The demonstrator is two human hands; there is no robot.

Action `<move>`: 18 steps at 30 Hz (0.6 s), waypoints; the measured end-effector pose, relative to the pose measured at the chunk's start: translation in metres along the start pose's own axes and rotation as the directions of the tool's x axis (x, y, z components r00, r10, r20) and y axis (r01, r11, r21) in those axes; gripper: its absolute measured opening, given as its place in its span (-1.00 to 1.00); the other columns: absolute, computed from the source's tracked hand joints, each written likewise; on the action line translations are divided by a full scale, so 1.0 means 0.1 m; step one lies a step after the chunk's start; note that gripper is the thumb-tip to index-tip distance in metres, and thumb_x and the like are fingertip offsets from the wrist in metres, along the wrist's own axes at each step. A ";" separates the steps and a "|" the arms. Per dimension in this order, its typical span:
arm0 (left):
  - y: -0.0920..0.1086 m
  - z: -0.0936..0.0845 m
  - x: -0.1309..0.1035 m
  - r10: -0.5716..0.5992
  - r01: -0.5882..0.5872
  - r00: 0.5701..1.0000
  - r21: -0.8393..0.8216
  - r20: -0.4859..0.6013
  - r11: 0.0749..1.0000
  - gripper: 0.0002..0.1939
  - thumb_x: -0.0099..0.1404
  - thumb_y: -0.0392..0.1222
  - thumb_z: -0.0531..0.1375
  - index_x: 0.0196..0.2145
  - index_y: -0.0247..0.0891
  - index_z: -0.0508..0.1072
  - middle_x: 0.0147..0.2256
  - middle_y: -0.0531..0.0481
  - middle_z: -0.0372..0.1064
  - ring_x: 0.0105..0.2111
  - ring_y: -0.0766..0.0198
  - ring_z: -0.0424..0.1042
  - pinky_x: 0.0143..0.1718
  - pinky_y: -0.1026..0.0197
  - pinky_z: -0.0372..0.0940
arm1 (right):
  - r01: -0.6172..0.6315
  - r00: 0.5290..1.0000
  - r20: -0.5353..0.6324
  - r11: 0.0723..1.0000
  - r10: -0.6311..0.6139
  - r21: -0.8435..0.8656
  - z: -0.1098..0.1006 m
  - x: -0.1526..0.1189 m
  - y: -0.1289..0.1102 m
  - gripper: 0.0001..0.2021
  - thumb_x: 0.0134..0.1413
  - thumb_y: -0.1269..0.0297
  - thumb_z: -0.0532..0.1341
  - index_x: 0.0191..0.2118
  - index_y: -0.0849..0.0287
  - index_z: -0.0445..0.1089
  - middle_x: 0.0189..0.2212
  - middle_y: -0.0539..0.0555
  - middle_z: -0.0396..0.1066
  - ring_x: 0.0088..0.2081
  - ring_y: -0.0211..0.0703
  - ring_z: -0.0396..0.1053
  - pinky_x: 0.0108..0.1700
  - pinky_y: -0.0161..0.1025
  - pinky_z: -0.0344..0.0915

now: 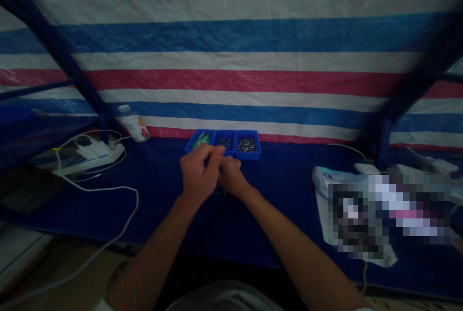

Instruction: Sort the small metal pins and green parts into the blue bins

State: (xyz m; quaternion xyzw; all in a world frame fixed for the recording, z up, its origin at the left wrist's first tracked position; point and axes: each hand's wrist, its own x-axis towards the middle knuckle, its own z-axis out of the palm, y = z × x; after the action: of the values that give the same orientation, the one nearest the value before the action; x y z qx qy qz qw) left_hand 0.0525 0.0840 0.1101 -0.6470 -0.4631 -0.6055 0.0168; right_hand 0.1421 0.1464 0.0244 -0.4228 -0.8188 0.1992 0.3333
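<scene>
My left hand and my right hand are together over the blue table, just in front of three small blue bins. The fingers of both are curled inward and meet; whatever lies between them is too small or hidden to name. The left bin holds green pieces, the middle bin a few dark thin pieces, and the right bin many small metal pieces like screws. A few thin pieces show on the table below my hands.
A power strip with white cables lies at the left, near a bottle. At the right are a plastic package and blurred items. Blue frame posts and a striped sheet stand behind the table.
</scene>
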 end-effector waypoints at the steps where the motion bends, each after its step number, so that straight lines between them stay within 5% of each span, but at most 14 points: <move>1: -0.24 -0.01 0.08 0.015 -0.003 0.992 0.096 -0.125 0.995 -0.63 0.34 -0.13 0.13 -0.62 -0.23 0.32 -0.66 0.11 0.24 -0.62 0.37 0.24 -0.49 0.29 0.17 | -0.015 0.999 -0.037 0.997 0.017 0.073 -0.03 0.01 0.02 -0.83 0.21 0.38 0.18 -0.20 0.07 0.53 -0.20 0.03 0.55 -0.12 -0.10 0.39 0.02 -0.04 0.20; 3: -0.71 -0.03 0.14 0.045 0.015 0.967 0.233 -0.251 0.972 -0.61 0.35 -0.13 0.10 -0.63 -0.23 0.26 -0.66 0.12 0.16 -0.61 0.36 0.19 -0.47 0.28 0.15 | -0.059 0.988 -0.121 0.963 0.093 0.264 -0.08 0.04 0.09 -0.82 0.13 0.42 0.21 -0.20 0.11 0.53 -0.23 0.04 0.55 -0.25 -0.18 0.41 -0.11 -0.16 0.29; 5: -1.09 -0.08 0.12 0.064 0.028 0.955 0.301 -0.291 0.953 -0.78 0.29 -0.15 0.16 -0.50 -0.25 0.34 -0.53 0.06 0.28 -0.50 0.32 0.27 -0.38 0.26 0.21 | -0.107 0.966 -0.161 0.880 0.203 0.463 -0.11 0.08 0.16 -0.81 0.06 0.43 0.23 -0.20 0.15 0.53 -0.27 0.04 0.54 -0.37 -0.24 0.39 -0.23 -0.24 0.32; 9: -1.50 -0.14 -0.05 -0.017 0.111 0.972 0.393 -0.235 0.913 -0.94 0.22 -0.30 0.13 -0.35 -0.26 0.41 -0.44 0.02 0.29 -0.42 0.25 0.32 -0.31 0.21 0.24 | -0.210 0.941 -0.090 0.774 0.325 0.598 -0.11 0.12 0.27 -0.82 0.02 0.36 0.26 -0.22 0.18 0.54 -0.33 0.04 0.54 -0.37 -0.22 0.42 -0.25 -0.25 0.35; 14: -1.58 -0.10 -0.19 -0.171 0.141 0.984 0.379 0.047 0.915 -0.89 0.23 -0.28 0.16 -0.29 -0.22 0.47 -0.49 0.07 0.30 -0.44 0.23 0.37 -0.29 0.20 0.28 | -0.209 0.976 -0.026 0.961 0.217 0.183 -0.22 0.05 0.26 -0.75 0.07 0.50 0.15 -0.22 0.21 0.57 -0.23 0.11 0.55 -0.20 -0.15 0.46 -0.04 -0.18 0.31; 18: -1.54 -0.03 -0.21 -0.167 0.091 0.964 0.332 0.208 0.939 -0.87 0.25 -0.27 0.19 -0.26 -0.22 0.53 -0.38 0.00 0.48 -0.36 0.21 0.46 -0.22 0.18 0.33 | -0.084 0.986 0.134 0.988 0.101 -0.128 -0.34 -0.05 0.20 -0.80 0.12 0.33 0.20 -0.20 0.13 0.58 -0.19 0.11 0.53 -0.13 -0.06 0.43 -0.03 -0.13 0.30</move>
State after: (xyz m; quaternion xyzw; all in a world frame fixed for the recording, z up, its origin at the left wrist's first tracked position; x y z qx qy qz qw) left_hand -0.0418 0.1581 0.0110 -0.6704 -0.5953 -0.4422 0.0270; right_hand 0.1795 0.1554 0.0336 -0.4649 -0.8304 0.1933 0.2388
